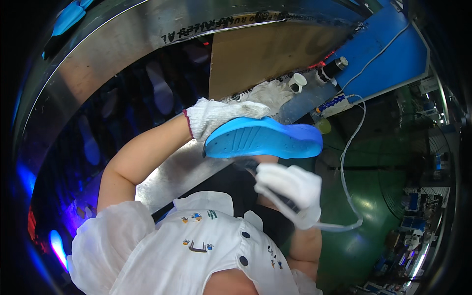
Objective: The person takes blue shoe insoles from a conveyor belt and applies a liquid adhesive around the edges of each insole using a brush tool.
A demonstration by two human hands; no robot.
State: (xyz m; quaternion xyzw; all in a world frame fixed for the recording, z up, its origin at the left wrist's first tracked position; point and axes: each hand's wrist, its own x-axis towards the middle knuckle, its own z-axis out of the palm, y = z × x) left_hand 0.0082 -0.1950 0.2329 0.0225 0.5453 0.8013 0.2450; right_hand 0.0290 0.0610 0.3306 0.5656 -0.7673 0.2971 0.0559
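My left hand [230,115], in a white knit glove with a dark red cuff edge, grips the upper edge and heel end of a bright blue shoe sole [258,140]. The hollow side of the sole, with grooves and small holes, faces me. Just below it is my right hand [289,188], also gloved in white and blurred by motion. Its fingers are closed around a dark hand-held air gun [247,163], whose tip points at the sole's lower edge. From the back of that hand runs a pale hose [343,225]. Contact between tip and sole cannot be made out.
A metal-rimmed machine [121,22] holds several soles [159,88] in bluish light on my left. Past the blue sole lie cardboard [258,55], a spare glove [271,96], a white cup [297,82], a black cylindrical tool [333,69] and a blue segmented hose [331,104]. Green floor [354,199] shows right.
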